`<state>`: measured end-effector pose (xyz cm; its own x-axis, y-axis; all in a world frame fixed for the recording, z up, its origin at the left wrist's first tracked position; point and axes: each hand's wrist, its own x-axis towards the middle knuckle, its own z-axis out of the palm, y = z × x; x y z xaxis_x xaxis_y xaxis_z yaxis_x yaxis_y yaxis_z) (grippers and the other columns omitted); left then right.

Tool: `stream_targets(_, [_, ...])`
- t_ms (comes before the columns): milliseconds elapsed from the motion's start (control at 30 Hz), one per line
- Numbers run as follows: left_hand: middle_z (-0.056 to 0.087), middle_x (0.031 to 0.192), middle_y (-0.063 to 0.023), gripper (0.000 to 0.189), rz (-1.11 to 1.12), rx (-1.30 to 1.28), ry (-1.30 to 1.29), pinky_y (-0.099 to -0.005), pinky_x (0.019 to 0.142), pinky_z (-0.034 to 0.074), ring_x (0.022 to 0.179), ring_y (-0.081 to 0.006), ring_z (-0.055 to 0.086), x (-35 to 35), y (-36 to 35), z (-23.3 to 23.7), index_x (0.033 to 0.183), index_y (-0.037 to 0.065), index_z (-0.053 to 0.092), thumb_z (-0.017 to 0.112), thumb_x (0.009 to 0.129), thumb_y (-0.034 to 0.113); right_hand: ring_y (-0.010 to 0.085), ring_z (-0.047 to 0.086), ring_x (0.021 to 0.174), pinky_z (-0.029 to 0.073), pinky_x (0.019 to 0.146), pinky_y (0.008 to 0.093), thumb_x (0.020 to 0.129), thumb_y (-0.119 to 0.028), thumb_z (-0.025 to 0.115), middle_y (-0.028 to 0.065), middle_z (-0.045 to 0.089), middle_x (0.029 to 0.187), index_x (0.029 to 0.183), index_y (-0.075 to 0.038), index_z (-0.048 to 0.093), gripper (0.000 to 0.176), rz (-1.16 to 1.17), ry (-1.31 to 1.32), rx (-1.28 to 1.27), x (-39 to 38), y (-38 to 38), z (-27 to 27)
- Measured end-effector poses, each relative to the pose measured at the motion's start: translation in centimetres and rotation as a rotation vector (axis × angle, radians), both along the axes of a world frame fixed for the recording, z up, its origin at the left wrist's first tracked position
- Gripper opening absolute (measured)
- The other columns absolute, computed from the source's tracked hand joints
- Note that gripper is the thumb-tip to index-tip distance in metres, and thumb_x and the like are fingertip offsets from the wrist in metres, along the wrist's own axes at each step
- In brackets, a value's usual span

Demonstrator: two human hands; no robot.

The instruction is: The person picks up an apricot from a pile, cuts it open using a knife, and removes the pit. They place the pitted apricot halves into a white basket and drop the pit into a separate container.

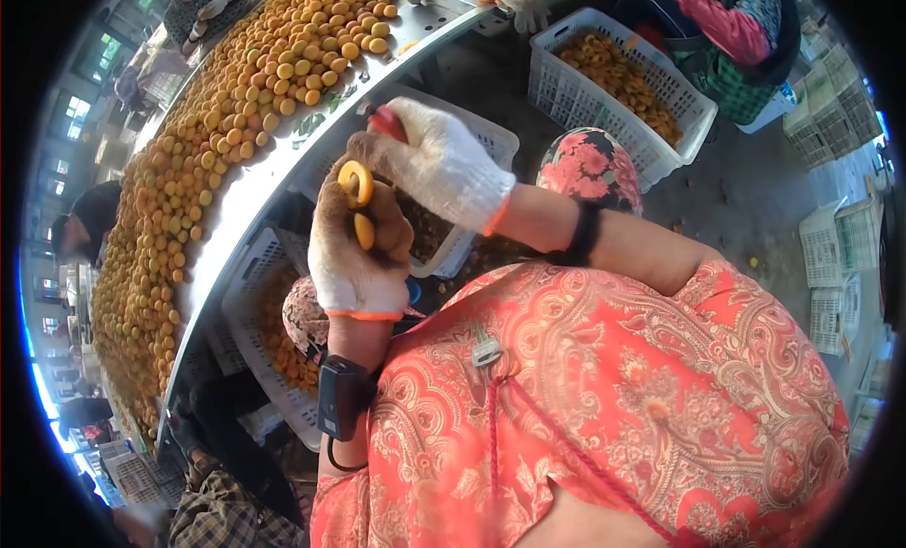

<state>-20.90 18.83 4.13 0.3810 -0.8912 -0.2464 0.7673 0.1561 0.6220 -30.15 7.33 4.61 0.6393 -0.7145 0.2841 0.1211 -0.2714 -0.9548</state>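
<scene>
My left hand [359, 255], in a stained white knit glove with an orange cuff, is closed around apricot pieces. One apricot half [356, 183] shows its cut face and hollow between the fingers, and a second yellow piece [363, 231] sticks out lower in the grip. Just above it, my right hand [444, 156], gloved the same way, grips a small tool with a red handle [387, 123]; its working end is hidden. Both hands are close together over a white crate [495, 137] near the table edge.
A curved metal table [222, 213] carries a large heap of whole apricots [255, 85]. White crates with cut apricots stand at the upper right [698, 137] and lower left [247, 312]. Other people sit nearby, one in a pink sleeve [722, 24]. Stacked crates [835, 109] stand far right.
</scene>
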Motion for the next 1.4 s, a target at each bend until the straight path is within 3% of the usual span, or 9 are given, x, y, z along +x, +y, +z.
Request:
stream_targets(67, [0.052, 0.066, 0.0006, 0.021, 0.2, 0.134, -0.258, -0.0248, 0.04, 0.03, 0.048, -0.0109, 0.046, -1.0, -0.5, 0.0, 0.094, 0.014, 0.057, 0.051, 0.101, 0.032, 0.0407, 0.065, 0.078, 0.05, 0.067, 0.0419, 0.092, -0.032, 0.068, 0.0231, 0.065, 0.082, 0.096, 0.002, 0.059, 0.035, 0.055, -0.101, 0.007, 0.7, 0.5, -0.9])
stream_targets(233, [0.059, 0.09, 0.0006, 0.02, 0.232, 0.105, -0.51, -0.0253, 0.065, 0.05, 0.078, -0.0084, 0.057, 0.0, -0.3, -2.4, 0.101, 0.009, 0.061, 0.055, 0.102, 0.029, 0.0442, 0.065, 0.078, 0.05, 0.066, 0.047, 0.091, -0.024, 0.066, 0.0248, 0.064, 0.079, 0.101, -0.002, 0.06, 0.024, -0.038, -0.05, -0.156, 0.3, 1.1, -0.6])
stream_targets(367, [0.062, 0.087, 0.0006, 0.018, 0.112, -0.039, -0.166, -0.0269, 0.059, 0.052, 0.073, -0.0121, 0.061, -1.2, -0.1, -2.0, 0.099, 0.016, 0.062, 0.056, 0.101, 0.032, 0.0378, 0.068, 0.069, 0.051, 0.057, 0.0406, 0.097, -0.017, 0.06, 0.0214, 0.064, 0.074, 0.104, -0.003, 0.057, 0.016, -0.009, -0.066, -0.253, -0.4, 1.6, -0.5])
stream_targets(467, [0.058, 0.076, 0.0018, 0.021, 0.122, 0.245, 0.03, -0.0251, 0.049, 0.043, 0.059, -0.0111, 0.055, -2.0, -0.8, 0.5, 0.09, 0.018, 0.058, 0.053, 0.099, 0.037, 0.0212, 0.065, 0.076, 0.051, 0.069, 0.0327, 0.099, -0.009, 0.056, 0.0141, 0.062, 0.082, 0.108, -0.001, 0.056, 0.012, 0.091, -0.109, -0.385, -0.3, 1.0, -1.3])
stream_targets(567, [0.048, 0.064, 0.003, 0.025, 0.008, 0.181, 0.135, -0.0231, 0.041, 0.025, 0.043, -0.0084, 0.037, -1.3, -0.4, 0.1, 0.086, 0.019, 0.052, 0.052, 0.099, 0.04, 0.0185, 0.064, 0.08, 0.05, 0.073, 0.0303, 0.099, -0.008, 0.055, 0.011, 0.062, 0.086, 0.111, -0.001, 0.056, 0.014, 0.179, -0.118, -0.313, -0.8, 0.5, -1.8])
stream_targets(800, [0.043, 0.06, 0.0044, 0.033, 0.041, 0.236, 0.031, -0.0248, 0.04, 0.022, 0.043, -0.0074, 0.035, -0.8, -0.5, -0.1, 0.078, 0.019, 0.051, 0.053, 0.099, 0.044, 0.019, 0.065, 0.088, 0.051, 0.079, 0.0307, 0.097, -0.002, 0.054, 0.0133, 0.064, 0.095, 0.12, -0.002, 0.054, 0.023, 0.402, 0.016, -0.296, -1.5, -0.3, 0.0])
stream_targets(1200, [0.051, 0.062, 0.0006, 0.035, 0.17, 0.148, -0.29, -0.0249, 0.036, 0.025, 0.041, -0.0085, 0.039, -1.6, -0.6, -1.4, 0.087, 0.01, 0.059, 0.049, 0.102, 0.04, 0.0166, 0.061, 0.076, 0.051, 0.07, 0.0307, 0.096, 0.0, 0.055, 0.0123, 0.061, 0.081, 0.11, 0.0, 0.056, 0.014, 0.287, 0.178, -0.408, -1.4, 0.2, -0.6])
stream_targets(1267, [0.063, 0.087, -0.0044, 0.033, 0.147, 0.217, -0.21, -0.0306, 0.07, 0.052, 0.07, -0.0148, 0.06, -1.7, -0.4, -0.7, 0.101, 0.003, 0.063, 0.048, 0.106, 0.031, 0.0123, 0.058, 0.076, 0.05, 0.069, 0.028, 0.099, -0.005, 0.055, 0.0094, 0.062, 0.082, 0.107, 0.001, 0.056, 0.01, 0.231, 0.142, -0.205, -0.9, 0.3, -1.2])
stream_targets(1400, [0.063, 0.09, -0.0052, 0.033, 0.052, 0.112, -0.254, -0.0288, 0.06, 0.05, 0.066, -0.0138, 0.058, -0.9, -0.6, -1.6, 0.107, 0.005, 0.062, 0.047, 0.106, 0.034, 0.0057, 0.055, 0.078, 0.048, 0.068, 0.0241, 0.102, -0.012, 0.057, -0.0013, 0.06, 0.087, 0.109, 0.001, 0.06, 0.016, 0.225, 0.093, 0.011, -0.5, -0.6, -2.4])
